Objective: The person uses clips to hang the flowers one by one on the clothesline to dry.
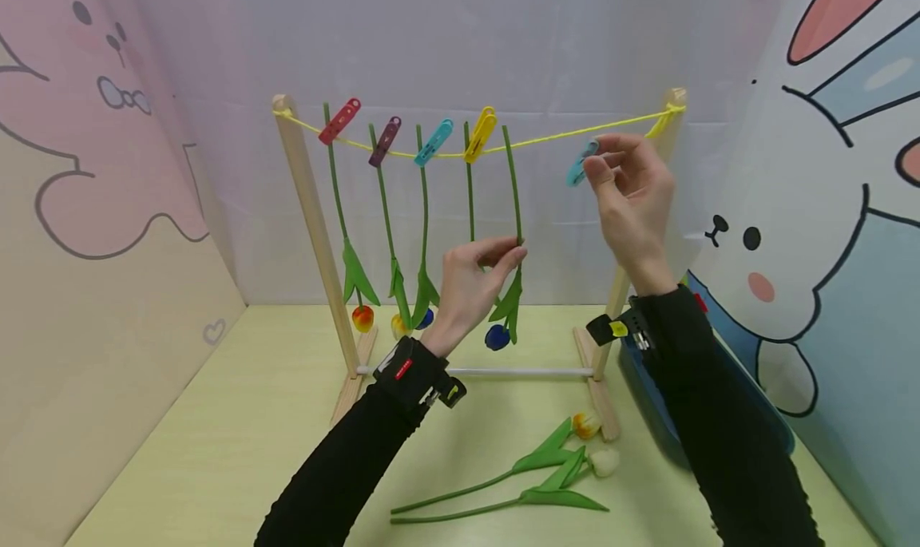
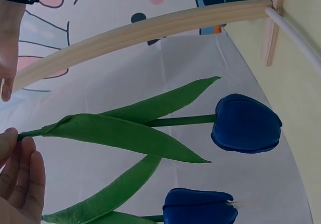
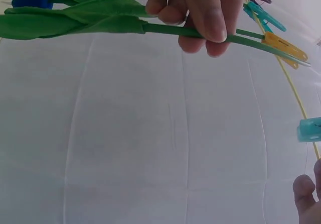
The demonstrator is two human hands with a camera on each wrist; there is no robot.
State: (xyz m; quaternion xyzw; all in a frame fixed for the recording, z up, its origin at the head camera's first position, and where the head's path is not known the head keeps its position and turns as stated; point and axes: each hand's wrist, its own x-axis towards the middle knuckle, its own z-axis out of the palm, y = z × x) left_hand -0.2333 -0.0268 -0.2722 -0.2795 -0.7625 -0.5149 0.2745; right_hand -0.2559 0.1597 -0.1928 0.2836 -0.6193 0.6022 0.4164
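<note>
In the head view my left hand [image 1: 467, 287] pinches the green stem of a blue artificial tulip [image 1: 497, 338], whose blossom hangs downward. The stem's upper end stands above the yellow string [image 1: 568, 133]. To the right, my right hand [image 1: 636, 204] holds a teal clothespin [image 1: 579, 168] between thumb and fingers, apart from the stem. The right wrist view shows this clothespin [image 3: 310, 129] at its edge. Several tulips hang upside down from the string by red [image 1: 340, 121], maroon [image 1: 385, 141], blue [image 1: 434, 142] and yellow clothespins [image 1: 481, 134]. My left hand partly hides the yellow-clipped one.
A wooden frame [image 1: 316, 235] with two posts carries the string; a white bar [image 1: 517, 372] joins them low down. Two more tulips, one yellow-orange [image 1: 585, 426] and one white [image 1: 604, 461], lie on the table in front. A blue bin [image 1: 657, 407] stands at the right.
</note>
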